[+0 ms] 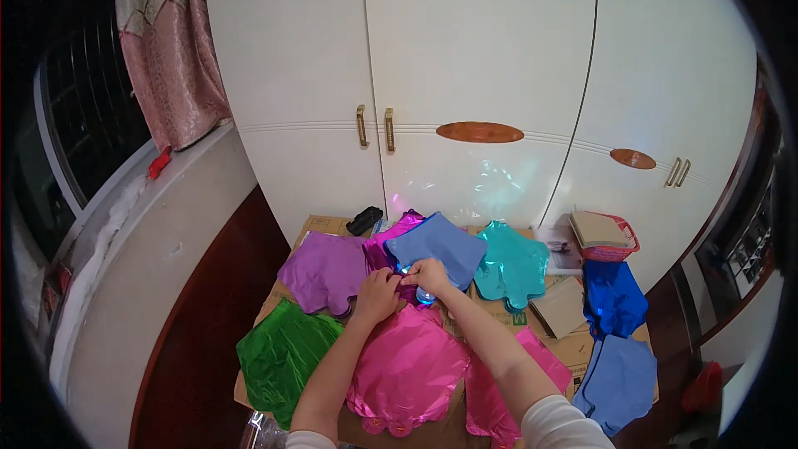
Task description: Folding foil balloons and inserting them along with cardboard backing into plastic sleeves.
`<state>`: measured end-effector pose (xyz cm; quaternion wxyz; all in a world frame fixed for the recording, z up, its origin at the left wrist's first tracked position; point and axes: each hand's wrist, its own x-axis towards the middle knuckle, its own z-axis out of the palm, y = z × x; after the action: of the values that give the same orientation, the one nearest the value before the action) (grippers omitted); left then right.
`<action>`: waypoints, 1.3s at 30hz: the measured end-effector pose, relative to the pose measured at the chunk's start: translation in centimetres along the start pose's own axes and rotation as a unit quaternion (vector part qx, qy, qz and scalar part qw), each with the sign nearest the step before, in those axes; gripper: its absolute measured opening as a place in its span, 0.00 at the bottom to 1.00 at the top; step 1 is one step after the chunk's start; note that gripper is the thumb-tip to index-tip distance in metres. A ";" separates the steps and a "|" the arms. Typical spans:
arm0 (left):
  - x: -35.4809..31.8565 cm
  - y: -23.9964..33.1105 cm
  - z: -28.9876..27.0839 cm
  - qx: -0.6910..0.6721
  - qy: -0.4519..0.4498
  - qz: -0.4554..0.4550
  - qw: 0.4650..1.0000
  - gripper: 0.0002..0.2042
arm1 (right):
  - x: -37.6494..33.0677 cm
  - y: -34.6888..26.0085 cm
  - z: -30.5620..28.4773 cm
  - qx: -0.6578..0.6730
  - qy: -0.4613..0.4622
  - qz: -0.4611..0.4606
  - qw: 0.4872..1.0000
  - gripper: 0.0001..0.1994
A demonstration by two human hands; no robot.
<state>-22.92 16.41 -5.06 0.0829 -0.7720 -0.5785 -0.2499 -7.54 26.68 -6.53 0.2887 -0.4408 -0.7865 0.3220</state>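
Both hands, left hand (376, 293) and right hand (427, 274), pinch the neck of the blue foil balloon (438, 247); risk: a hard tug could tear the thin foil or drag the magenta balloon (387, 243) beneath it.

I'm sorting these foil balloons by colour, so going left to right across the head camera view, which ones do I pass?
Green balloon → purple balloon → light blue balloon under the hands → teal balloon → dark blue balloon.
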 end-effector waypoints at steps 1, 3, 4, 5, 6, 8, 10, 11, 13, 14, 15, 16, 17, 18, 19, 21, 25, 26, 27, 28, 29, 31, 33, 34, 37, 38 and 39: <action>0.1 0.0 0.0 0.016 -0.004 0.024 1.000 0.16 | 0.1 0.3 0.0 0.024 0.001 0.002 1.000 0.15; 0.3 -0.1 -0.1 0.049 -0.010 0.072 0.996 0.15 | 0.3 0.9 -0.2 0.070 0.004 0.004 0.998 0.14; 0.4 -0.4 0.3 0.062 -0.008 0.083 0.995 0.15 | 0.7 1.5 -0.1 0.098 0.004 0.011 0.995 0.13; 0.4 -0.7 1.2 0.075 -0.007 0.094 0.993 0.16 | 1.2 2.1 0.0 0.125 0.004 0.017 0.992 0.12; 0.4 -0.8 1.4 0.088 -0.007 0.103 0.991 0.16 | 1.3 2.2 0.1 0.153 0.001 0.024 0.988 0.11; 0.3 -0.9 1.9 0.062 -0.085 0.048 0.993 0.17 | 1.8 2.3 -0.3 0.144 0.034 0.045 0.988 0.08; 0.6 -0.5 2.3 0.041 -0.126 0.029 0.991 0.19 | 2.6 3.7 -1.6 0.211 0.089 0.066 0.971 0.07; 1.1 -0.3 2.5 0.036 -0.128 0.038 0.990 0.20 | 3.3 5.0 -2.6 0.283 0.126 0.073 0.948 0.06; 0.0 -1.1 2.6 0.029 -0.137 0.027 0.990 0.22 | 3.0 2.9 -6.3 0.350 0.178 0.157 0.906 0.04; 0.3 -0.6 2.6 0.019 -0.133 0.033 0.990 0.22 | 3.3 4.1 -8.9 0.322 0.241 0.141 0.905 0.04; 0.2 -0.8 2.4 0.014 -0.133 0.030 0.991 0.23 | 3.1 3.5 -11.4 0.370 0.258 0.150 0.880 0.05; 0.4 -0.7 2.5 0.011 -0.134 0.030 0.990 0.23 | 3.2 3.5 -13.9 0.372 0.340 0.130 0.854 0.05; 0.3 -0.8 2.5 0.008 -0.136 0.026 0.990 0.23 | 3.0 2.8 -16.2 0.328 0.378 0.084 0.862 0.06; 0.2 -0.9 2.6 0.006 -0.139 0.019 0.990 0.23 | 2.6 1.1 -18.2 0.283 0.412 0.037 0.865 0.06; 0.0 -1.0 2.5 0.007 -0.137 0.013 0.990 0.23 | 2.1 -1.6 -19.4 0.171 0.426 0.027 0.888 0.06; -0.3 -1.0 2.2 0.007 -0.133 0.004 0.991 0.24 | 0.7 -7.6 -20.8 0.052 0.442 -0.062 0.893 0.06; -0.7 -0.9 1.1 -0.033 -0.104 -0.010 0.994 0.23 | 1.5 -15.8 -15.1 -0.113 0.343 -0.296 0.885 0.04; -1.5 -0.9 0.7 -0.027 -0.047 0.026 0.998 0.22 | 2.3 -16.4 -13.1 -0.152 0.305 -0.358 0.869 0.07; -2.2 -1.3 -0.1 -0.019 0.011 0.059 0.998 0.21 | 3.0 -17.4 -10.7 -0.187 0.265 -0.420 0.848 0.09; -2.5 -1.0 -2.2 -0.046 -0.027 0.013 0.999 0.21 | 3.5 -17.2 -8.3 -0.182 0.198 -0.440 0.857 0.12; -2.8 -0.4 -5.5 -0.073 -0.068 -0.031 0.995 0.20 | 4.1 -16.5 -5.9 -0.205 0.146 -0.451 0.856 0.11; -6.0 -3.4 -7.9 -0.046 -0.049 -0.074 0.995 0.18 | 3.9 -17.2 0.7 -0.211 0.078 -0.409 0.884 0.06; -9.4 -6.7 -9.4 -0.016 -0.020 -0.119 0.993 0.17 | 4.1 -15.5 7.2 -0.220 0.074 -0.480 0.846 0.04; -10.5 -7.2 -11.1 -0.030 -0.045 -0.176 0.983 0.16 | 3.3 -15.2 9.7 -0.226 0.031 -0.450 0.863 0.05; -13.1 -8.8 -12.4 -0.026 -0.006 -0.225 0.974 0.14 | 2.2 -11.9 16.4 -0.239 -0.030 -0.381 0.893 0.06; -14.3 -9.2 -13.1 -0.025 -0.014 -0.246 0.969 0.14 | 1.5 -12.7 17.3 -0.220 -0.049 -0.391 0.893 0.06; -15.2 -9.3 -13.2 -0.032 -0.021 -0.264 0.964 0.14 | 0.5 -13.1 17.3 -0.208 -0.070 -0.396 0.892 0.06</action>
<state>-38.55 0.87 -2.49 -0.0233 -0.5990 -0.7552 -0.2652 -27.20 17.45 -7.33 0.2386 -0.1192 -0.9629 0.0398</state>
